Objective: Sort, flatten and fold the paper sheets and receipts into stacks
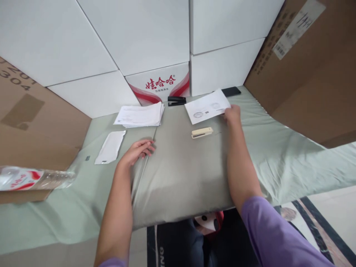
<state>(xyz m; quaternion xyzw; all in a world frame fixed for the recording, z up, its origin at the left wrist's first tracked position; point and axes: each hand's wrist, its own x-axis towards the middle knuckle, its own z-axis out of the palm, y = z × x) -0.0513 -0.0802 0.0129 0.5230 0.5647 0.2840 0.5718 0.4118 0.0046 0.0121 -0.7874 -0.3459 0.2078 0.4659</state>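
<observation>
My right hand [233, 113] pinches the near right corner of a white sheet of paper [207, 105] with round stamp marks, at the back right of the cloth. Just in front of that paper lies a cream stapler [202, 132], untouched. My left hand [139, 150] hovers over or rests on the cloth with loosely curled fingers, holding nothing; I cannot tell which. Behind it is a stack of printed papers [140, 115]. A black stapler [177, 101] stands between the stack and the held paper. Left of my left hand lies a white packet [110, 147].
White boxes [155, 33] form a wall at the back. Brown cartons stand at the left [33, 122] and right [311, 81]. A water bottle [33, 178] lies at the far left. A dark flat object [232, 91] sits behind the held paper. Green-grey cloth [183, 178] covers the table.
</observation>
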